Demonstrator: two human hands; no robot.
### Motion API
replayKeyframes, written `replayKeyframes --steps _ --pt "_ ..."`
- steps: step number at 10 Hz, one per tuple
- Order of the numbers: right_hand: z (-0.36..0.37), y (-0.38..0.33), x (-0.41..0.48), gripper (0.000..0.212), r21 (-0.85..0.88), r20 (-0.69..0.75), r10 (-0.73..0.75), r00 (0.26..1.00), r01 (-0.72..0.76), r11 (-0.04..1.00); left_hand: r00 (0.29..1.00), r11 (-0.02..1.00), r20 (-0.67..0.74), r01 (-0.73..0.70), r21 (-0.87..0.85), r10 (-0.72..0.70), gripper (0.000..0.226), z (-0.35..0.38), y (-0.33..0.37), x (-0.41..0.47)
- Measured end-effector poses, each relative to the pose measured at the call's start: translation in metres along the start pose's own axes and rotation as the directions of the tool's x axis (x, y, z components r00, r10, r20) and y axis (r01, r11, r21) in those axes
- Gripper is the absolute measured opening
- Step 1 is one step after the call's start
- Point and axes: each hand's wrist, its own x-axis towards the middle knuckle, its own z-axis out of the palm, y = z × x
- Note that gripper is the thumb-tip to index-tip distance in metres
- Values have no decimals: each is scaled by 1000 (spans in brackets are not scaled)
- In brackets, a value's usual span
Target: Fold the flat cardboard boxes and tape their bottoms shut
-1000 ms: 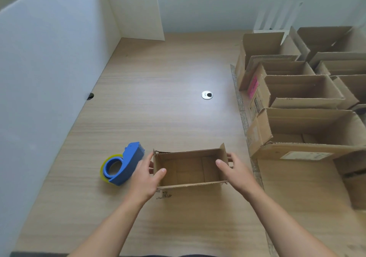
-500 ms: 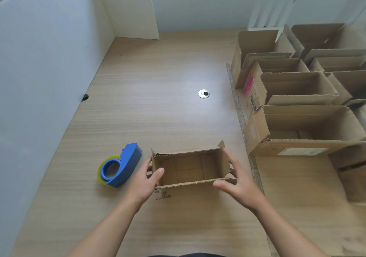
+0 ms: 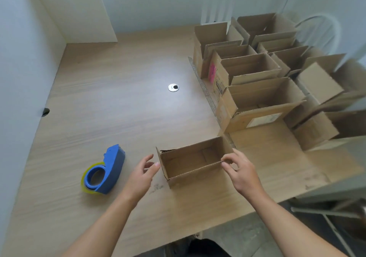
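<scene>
The wooden desk point(image 3: 118, 98) carries a crowd of open boxes point(image 3: 263, 92) along its right side. Near the front edge stands one small box point(image 3: 186, 162), upright with its top open. A blue tape dispenser point(image 3: 107, 169) lies to its left. The right grip point(image 3: 240, 172) pinches the box's near wall at its right end. The left grip point(image 3: 141, 175) is apart, fingers loose, just beside the box's left end. A metal grommet point(image 3: 173, 87) sits mid-desk.

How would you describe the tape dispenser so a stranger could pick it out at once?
Start at the wooden table, with cardboard boxes along its right side. Just left of the person's left hand lies the tape dispenser. It is the only blue thing there, holding a yellowish roll.
</scene>
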Motion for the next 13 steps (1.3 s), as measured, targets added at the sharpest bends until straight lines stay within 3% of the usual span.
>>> replayKeyframes --steps 2,4,7,9,11,13 --pt "-62 31 -27 19 -44 -132 134 982 -141 989 977 956 158 -177 234 142 44 45 26 -3" --pt "-115 78 -28 8 -105 -200 179 963 -203 974 931 884 292 -315 346 217 44 100 57 -5" --pt "-185 139 14 7 -105 -195 149 969 -171 980 934 865 295 -310 395 200 57 221 86 -7" --pt "-213 167 49 17 -124 13 112 994 -110 986 964 908 200 -239 346 177 68 293 101 -3" --pt "-228 172 70 36 -309 116 141 983 -99 946 977 916 112 -211 340 184 68 325 118 6" --pt "-240 149 69 51 -454 52 51 997 -22 891 976 902 73 -219 372 207 62 319 129 9"
